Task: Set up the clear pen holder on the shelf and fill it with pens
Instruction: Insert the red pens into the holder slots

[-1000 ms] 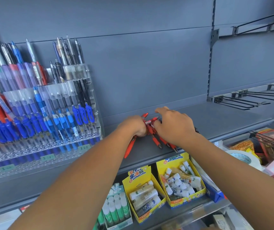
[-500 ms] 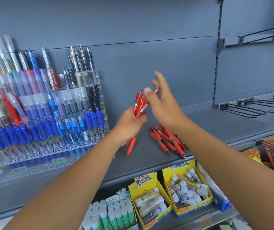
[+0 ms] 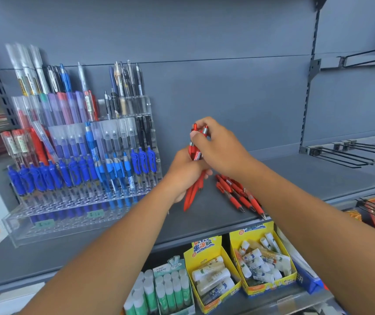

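The grey shelf (image 3: 295,178) carries the clear pen holder (image 3: 68,219) at its left end, against the back panel. Its tiered rows are already packed with blue, black, red and clear-capped pens standing upright, while the front rows of holes show no pens. On the level below, yellow boxes (image 3: 207,248) hold glue sticks. To the right of the holder and above the shelf, the left hand (image 3: 182,176) keeps its grip closed round a bundle of red pens (image 3: 192,194), tips pointing down toward the shelf. The right hand (image 3: 218,148), which half a second ago was raised with fingers spread beside the bundle, has now come down onto the pens' upper ends, its grip curled over them, thumb and fingers pinching the tops. The loose red pens (image 3: 238,196) lie as before, fanned flat on the shelf just right of the hands, near its front edge.
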`<state>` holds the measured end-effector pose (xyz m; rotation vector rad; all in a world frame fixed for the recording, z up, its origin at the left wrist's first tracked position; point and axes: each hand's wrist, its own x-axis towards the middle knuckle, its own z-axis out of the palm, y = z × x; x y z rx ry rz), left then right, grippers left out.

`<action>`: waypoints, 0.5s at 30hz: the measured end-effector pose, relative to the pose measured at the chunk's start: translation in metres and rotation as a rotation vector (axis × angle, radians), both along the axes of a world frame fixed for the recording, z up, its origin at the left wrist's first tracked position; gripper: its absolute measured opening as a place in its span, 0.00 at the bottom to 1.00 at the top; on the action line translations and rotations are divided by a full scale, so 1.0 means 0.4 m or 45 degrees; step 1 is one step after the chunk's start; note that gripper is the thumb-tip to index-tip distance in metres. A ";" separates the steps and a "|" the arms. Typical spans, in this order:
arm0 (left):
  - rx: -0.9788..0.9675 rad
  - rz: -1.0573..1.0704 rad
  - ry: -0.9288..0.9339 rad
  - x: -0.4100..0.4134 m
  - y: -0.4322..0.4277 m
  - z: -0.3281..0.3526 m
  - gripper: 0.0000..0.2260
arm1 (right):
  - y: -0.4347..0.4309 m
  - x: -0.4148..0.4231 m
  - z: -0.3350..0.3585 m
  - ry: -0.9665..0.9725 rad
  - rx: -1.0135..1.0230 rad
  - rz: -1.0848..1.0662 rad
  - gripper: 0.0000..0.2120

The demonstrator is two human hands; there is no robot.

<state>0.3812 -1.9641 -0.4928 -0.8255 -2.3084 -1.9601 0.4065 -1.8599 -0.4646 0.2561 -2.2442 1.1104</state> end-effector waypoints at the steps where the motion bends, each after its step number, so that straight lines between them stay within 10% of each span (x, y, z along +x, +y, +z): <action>1: 0.000 0.004 -0.007 0.002 0.000 -0.004 0.07 | -0.002 0.001 0.005 0.002 0.027 0.006 0.06; 15: -0.044 0.125 0.086 0.000 -0.035 -0.091 0.07 | -0.049 0.010 -0.004 0.010 0.026 0.059 0.10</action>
